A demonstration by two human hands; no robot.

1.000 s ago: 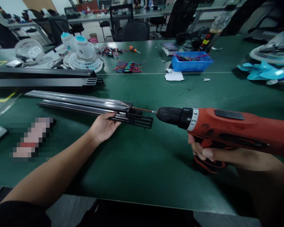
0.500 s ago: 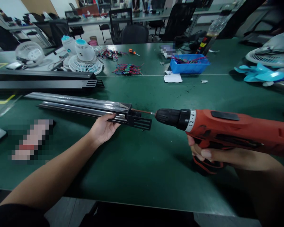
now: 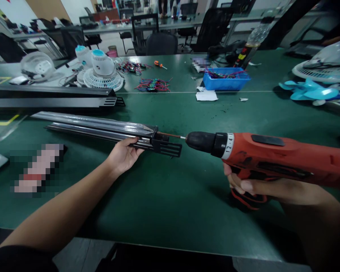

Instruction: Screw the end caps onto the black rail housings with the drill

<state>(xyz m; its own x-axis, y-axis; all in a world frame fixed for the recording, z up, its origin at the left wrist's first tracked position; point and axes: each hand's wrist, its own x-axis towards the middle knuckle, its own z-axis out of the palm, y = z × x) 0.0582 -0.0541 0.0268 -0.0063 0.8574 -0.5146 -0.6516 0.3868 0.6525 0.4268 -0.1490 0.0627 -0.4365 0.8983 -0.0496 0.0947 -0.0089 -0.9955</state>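
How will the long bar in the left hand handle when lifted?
The long bar is probably stiff, since it runs straight. It looks glossy, so may be slippery. With the left hand near one end, the other may dip.

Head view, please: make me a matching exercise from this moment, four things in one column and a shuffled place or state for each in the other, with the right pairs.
Things
1. Red drill
2. Long dark rail
3. Orange-handled screwdriver
4. Blue bin

Places and states
A. Lies loose near the far edge of the green table
B. Has wires inside it
C. Gripped by the right hand
D. Held by the left hand

Right pairs: 1-C, 2-D, 3-A, 4-B
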